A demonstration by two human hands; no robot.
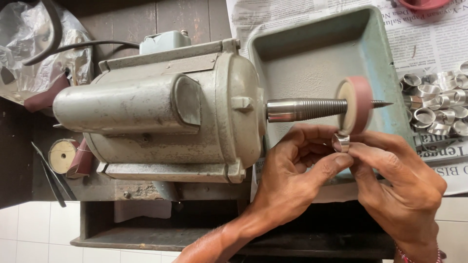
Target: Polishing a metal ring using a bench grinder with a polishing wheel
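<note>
One grey electric motor (161,109) fills the middle of the dark wooden bench (131,14), its single threaded spindle (312,108) pointing toward the right edge. One green metal tray (317,53) lies under the spindle on newspaper (429,44). One pink-rimmed polishing wheel (358,104) sits on the spindle. A heap of silver rings (436,104), too many to count, lies at the right edge. The left hand (297,170) and right hand (395,180) pinch one silver ring (341,142) between fingertips, held against the wheel's lower rim.
</note>
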